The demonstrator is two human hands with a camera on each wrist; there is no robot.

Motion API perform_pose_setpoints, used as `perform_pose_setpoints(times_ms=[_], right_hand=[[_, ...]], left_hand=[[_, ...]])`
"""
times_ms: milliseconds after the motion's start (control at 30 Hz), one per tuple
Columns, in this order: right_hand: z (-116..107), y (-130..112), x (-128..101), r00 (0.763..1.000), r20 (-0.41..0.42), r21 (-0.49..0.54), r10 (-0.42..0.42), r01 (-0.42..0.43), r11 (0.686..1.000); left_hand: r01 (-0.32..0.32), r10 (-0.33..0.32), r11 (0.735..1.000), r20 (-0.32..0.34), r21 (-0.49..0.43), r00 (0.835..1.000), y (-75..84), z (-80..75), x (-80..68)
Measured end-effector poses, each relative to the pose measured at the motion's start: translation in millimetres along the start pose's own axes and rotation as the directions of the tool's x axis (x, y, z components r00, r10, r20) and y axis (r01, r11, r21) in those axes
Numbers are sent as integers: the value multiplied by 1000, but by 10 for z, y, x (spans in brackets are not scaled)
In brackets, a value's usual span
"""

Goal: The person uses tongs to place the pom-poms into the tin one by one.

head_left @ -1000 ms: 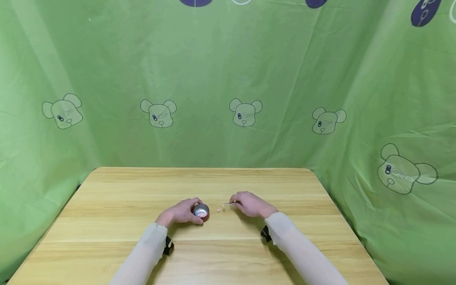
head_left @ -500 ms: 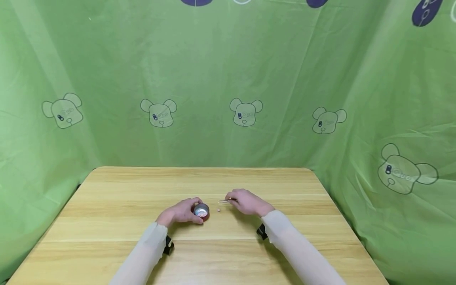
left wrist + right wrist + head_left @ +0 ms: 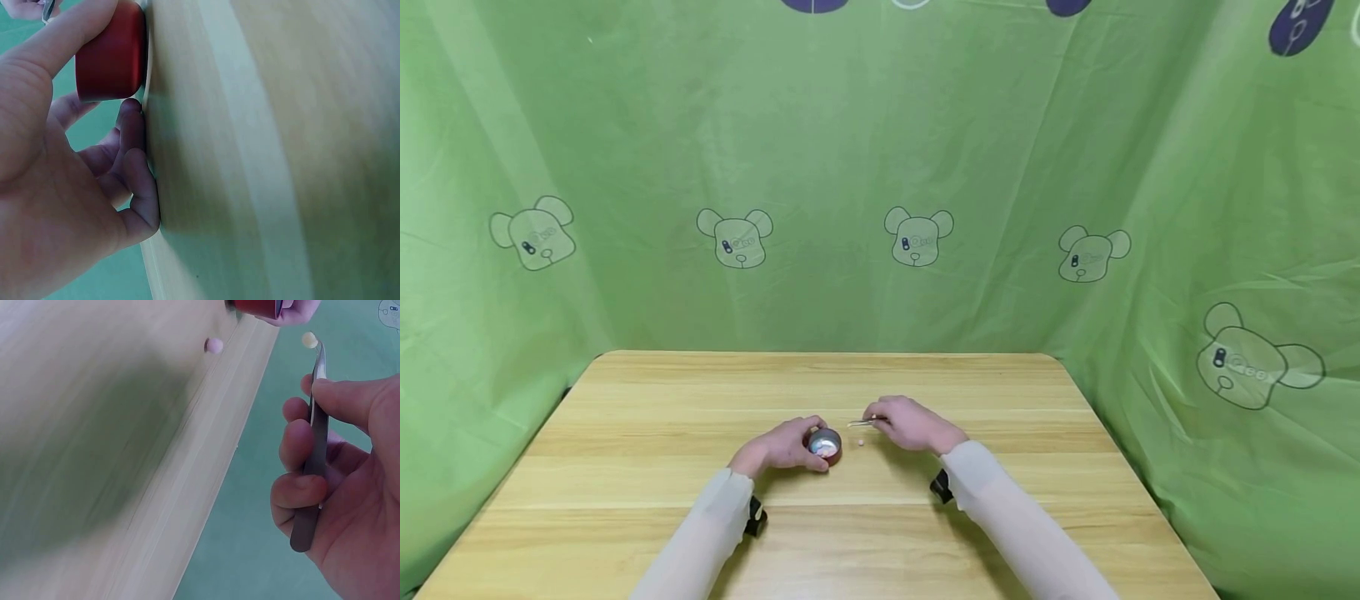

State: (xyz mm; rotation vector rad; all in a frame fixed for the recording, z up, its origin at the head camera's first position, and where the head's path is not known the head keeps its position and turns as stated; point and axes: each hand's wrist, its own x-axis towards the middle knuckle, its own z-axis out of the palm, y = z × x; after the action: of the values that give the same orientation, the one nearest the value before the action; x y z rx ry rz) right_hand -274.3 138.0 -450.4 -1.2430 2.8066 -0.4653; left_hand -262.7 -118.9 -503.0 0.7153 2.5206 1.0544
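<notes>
A small red round tin (image 3: pixel 825 447) stands on the table, with small pale and bluish bits inside. My left hand (image 3: pixel 784 444) grips its side between thumb and fingers; the left wrist view shows the red wall (image 3: pixel 112 56) up close. My right hand (image 3: pixel 912 423) pinches metal tweezers (image 3: pixel 317 437) with a curved tip. At that tip is a pale yellow bead (image 3: pixel 309 340), raised above the table, to the right of the tin and slightly farther back. A pink bead (image 3: pixel 214 345) lies on the table between the tin and my right hand.
The wooden table (image 3: pixel 880 542) spreads around both hands. Green curtains (image 3: pixel 827 300) with bear-head drawings hang behind it and along its sides. A dark wrist camera (image 3: pixel 942 487) sits under the right wrist, another device (image 3: pixel 756 517) under the left.
My right hand has moved left and slightly away from me, bringing the tweezers and yellow bead nearer the tin. My left hand, the tin and the pink bead stay put.
</notes>
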Motion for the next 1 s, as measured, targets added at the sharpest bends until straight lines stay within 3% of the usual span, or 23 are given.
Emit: perform_pose_setpoints(times_ms=[1000], right_hand=[[125,-149,201,998,65,27,-2,0,1000]], left_hand=[[8,-8,1000,-5,7,1000,3,6,-5]])
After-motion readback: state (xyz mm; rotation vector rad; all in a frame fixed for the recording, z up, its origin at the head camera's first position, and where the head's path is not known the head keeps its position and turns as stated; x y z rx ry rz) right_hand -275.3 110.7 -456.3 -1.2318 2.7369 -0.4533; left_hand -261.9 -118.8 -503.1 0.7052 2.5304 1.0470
